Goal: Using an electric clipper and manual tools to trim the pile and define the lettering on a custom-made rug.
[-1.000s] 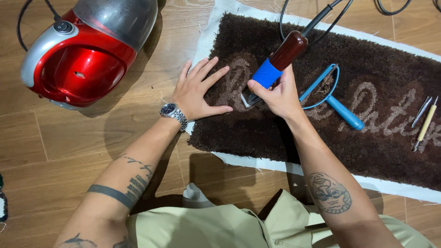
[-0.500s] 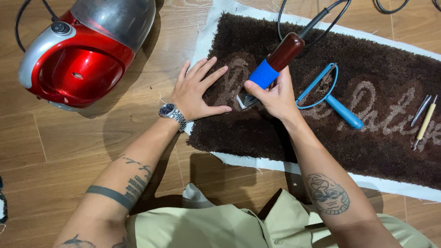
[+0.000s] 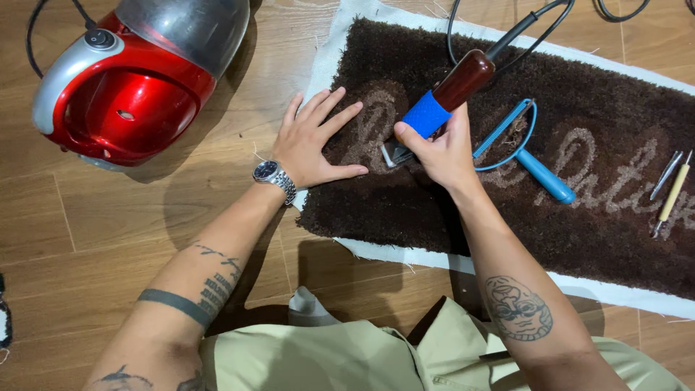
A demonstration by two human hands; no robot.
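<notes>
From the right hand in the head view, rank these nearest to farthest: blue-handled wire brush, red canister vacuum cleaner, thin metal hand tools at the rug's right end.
Measured from the right hand:
1. Blue-handled wire brush, just right of it on the brown rug.
2. Thin metal hand tools, far right.
3. Red canister vacuum cleaner, far left on the wooden floor.

One head camera, looking steeply down from close above.

It faces the wooden floor (image 3: 145, 217) before the person, near enough that both forearms fill the lower frame; the brown rug (image 3: 579, 239) runs off the right edge, the red vacuum cleaner (image 3: 123, 94) off the top.
</notes>
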